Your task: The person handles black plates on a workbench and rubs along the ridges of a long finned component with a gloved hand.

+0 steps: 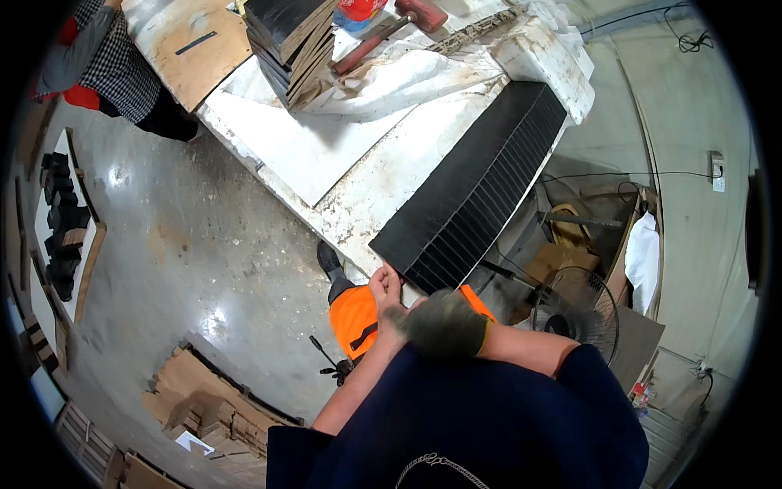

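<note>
A long row of black boards (472,183), pressed side by side, lies diagonally on a white, stained table (352,222). At its near left corner is my bare left hand (386,288), fingers bent and drawn together. What they hold, if anything, is too small to make out. My right hand (445,324) wears a dark green glove and sits just right of my left wrist, close to the row's near end. Its fingers are hidden from view. Orange cloth (352,316) shows below the table edge, by my left forearm.
A stack of dark-topped boards (295,41) and a red-headed mallet (383,41) occupy the far table. A fan (575,314) stands at right. Cardboard (204,399) lies lower left. Another person (122,69) stands far left; black pieces (65,220) rest on a white board.
</note>
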A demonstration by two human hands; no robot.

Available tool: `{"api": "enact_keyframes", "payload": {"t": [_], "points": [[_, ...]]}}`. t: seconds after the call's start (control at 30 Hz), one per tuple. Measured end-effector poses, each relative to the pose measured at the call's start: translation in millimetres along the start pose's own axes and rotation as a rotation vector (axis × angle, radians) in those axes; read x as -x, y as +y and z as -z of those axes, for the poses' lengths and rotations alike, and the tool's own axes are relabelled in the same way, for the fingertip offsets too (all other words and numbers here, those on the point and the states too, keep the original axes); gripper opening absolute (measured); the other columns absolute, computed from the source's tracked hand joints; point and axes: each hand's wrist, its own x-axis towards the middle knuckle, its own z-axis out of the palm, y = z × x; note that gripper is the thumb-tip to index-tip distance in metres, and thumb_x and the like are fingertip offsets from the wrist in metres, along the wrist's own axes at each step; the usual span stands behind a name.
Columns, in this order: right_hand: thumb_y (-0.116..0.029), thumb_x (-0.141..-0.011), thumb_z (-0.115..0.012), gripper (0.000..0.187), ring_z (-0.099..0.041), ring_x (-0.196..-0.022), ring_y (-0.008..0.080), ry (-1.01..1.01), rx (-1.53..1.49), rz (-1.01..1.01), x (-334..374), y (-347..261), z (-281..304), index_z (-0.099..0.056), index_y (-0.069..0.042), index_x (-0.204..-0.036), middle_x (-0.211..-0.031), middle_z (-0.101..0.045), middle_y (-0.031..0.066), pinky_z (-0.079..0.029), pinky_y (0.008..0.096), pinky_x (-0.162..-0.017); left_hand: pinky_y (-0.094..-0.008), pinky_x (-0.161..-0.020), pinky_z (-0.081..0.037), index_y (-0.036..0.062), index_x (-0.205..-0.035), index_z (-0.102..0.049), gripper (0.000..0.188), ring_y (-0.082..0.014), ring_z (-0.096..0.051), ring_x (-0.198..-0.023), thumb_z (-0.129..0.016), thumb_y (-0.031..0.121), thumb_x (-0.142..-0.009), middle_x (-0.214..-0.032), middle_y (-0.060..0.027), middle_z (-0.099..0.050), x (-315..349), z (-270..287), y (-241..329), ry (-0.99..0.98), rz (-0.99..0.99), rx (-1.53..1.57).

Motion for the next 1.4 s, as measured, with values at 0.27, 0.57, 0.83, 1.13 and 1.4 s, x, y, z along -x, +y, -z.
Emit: {"api": "enact_keyframes", "payload": {"t": [0.27, 0.57, 0.83, 1.13, 1.4], "points": [[-0.033, -0.078, -0.059, 0.03, -0.054, -0.052, 0.0255, 0.255, 0.115, 0.242, 10, -23, -9, -0.06, -0.004, -0.072, -0.063, -0.055, 0.0093, -0.04, 0.0384, -0.047, -0.0315, -0.09, -0.042, -0.0041, -0.144, -0.019, 0.099, -0.0261, -0.045, -0.102, -0.081, 0.014, -0.069, -0.12, -0.0165, -0.033, -1, 6, 14, -0.059, 0.087, 0.046], [-0.039, -0.075, -0.069, 0.04, -0.06, -0.058, 0.0224, -0.137, 0.115, 0.384, 13, -34, -35, -0.059, -0.003, -0.087, -0.063, -0.058, 0.0092, -0.047, 0.036, -0.054, -0.0322, -0.093, -0.042, -0.0043, -0.145, -0.015, 0.104, -0.0257, -0.046, -0.102, -0.082, 0.018, -0.069, -0.119, -0.0159, -0.034, 1, -4, 1, -0.025, 0.012, 0.012], [-0.016, -0.083, -0.06, 0.023, -0.064, -0.072, 0.0258, 0.598, -0.223, -0.079, 19, 17, 2, -0.063, -0.004, -0.102, -0.088, -0.066, 0.0113, -0.051, 0.0366, -0.062, -0.0319, -0.093, -0.045, 0.0007, -0.147, -0.01, 0.111, -0.0219, -0.047, -0.103, -0.083, 0.027, -0.067, -0.119, -0.0135, -0.034, -1, 8, 13, -0.06, 0.08, 0.092], [-0.01, -0.08, -0.063, 0.022, -0.065, -0.071, 0.0304, 0.677, -0.259, -0.045, 27, 14, -7, -0.064, -0.003, -0.101, -0.084, -0.067, 0.0144, -0.052, 0.0389, -0.062, -0.0245, -0.072, -0.051, 0.0055, -0.125, -0.058, 0.048, -0.0128, -0.057, -0.08, -0.073, 0.007, -0.08, -0.095, -0.0061, -0.053, -29, 36, 67, 0.177, 0.193, 0.262], [-0.013, -0.079, -0.063, 0.021, -0.065, -0.078, 0.0274, 0.628, -0.24, -0.039, 28, 10, -18, -0.064, -0.004, -0.099, -0.094, -0.067, 0.0107, -0.05, 0.0396, -0.063, -0.0224, -0.065, -0.046, 0.0019, -0.098, -0.07, 0.017, -0.0101, -0.058, -0.072, -0.068, 0.011, -0.084, -0.084, -0.0058, -0.06, -38, 32, 59, 0.208, 0.309, 0.372]]}}
